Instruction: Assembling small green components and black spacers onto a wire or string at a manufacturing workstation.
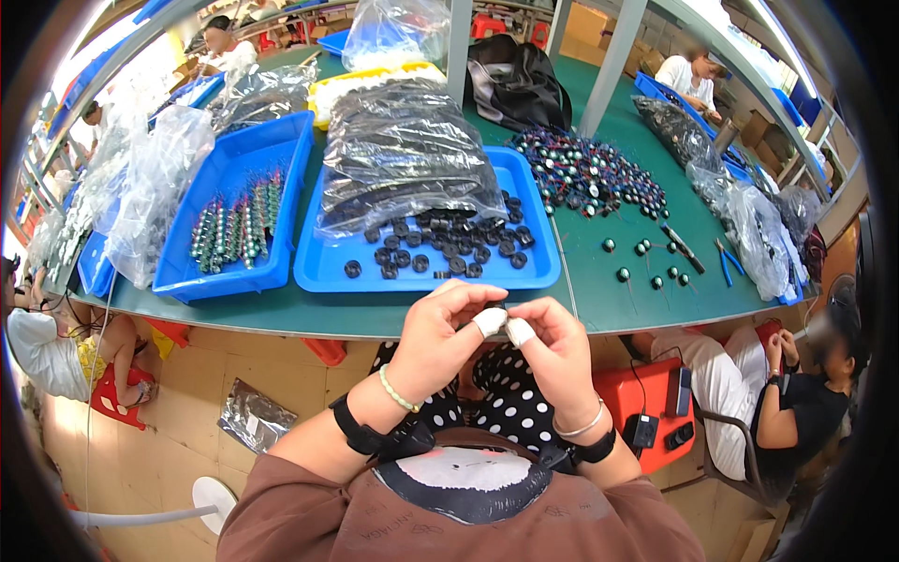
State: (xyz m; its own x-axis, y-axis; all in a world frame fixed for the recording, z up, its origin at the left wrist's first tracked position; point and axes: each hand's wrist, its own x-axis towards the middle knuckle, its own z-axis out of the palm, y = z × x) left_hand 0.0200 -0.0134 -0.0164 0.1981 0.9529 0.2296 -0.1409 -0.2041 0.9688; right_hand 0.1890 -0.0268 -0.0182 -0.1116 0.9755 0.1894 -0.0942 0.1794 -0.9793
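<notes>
My left hand point(440, 328) and my right hand point(554, 348) meet at the table's near edge, fingers pinched and white covers on both thumbs. A small dark piece point(505, 303) is held between the fingertips of both; the fingers hide most of it, so its kind is unclear. Just beyond, a blue tray point(421, 278) carries loose black round caps point(456, 248) and a large clear bag point(403, 155) full of black parts. At the right, several small round parts with thin wires point(643, 247) lie on the green table, in front of a big pile of similar parts point(590, 173).
A deeper blue bin point(225, 286) at the left contains rows of greenish parts point(234, 229). Blue-handled pliers point(726, 262) and a dark pen-like tool point(682, 248) lie at the right. Grey shelf posts point(613, 70) rise behind. A person sits at the right beside a red stool point(646, 412).
</notes>
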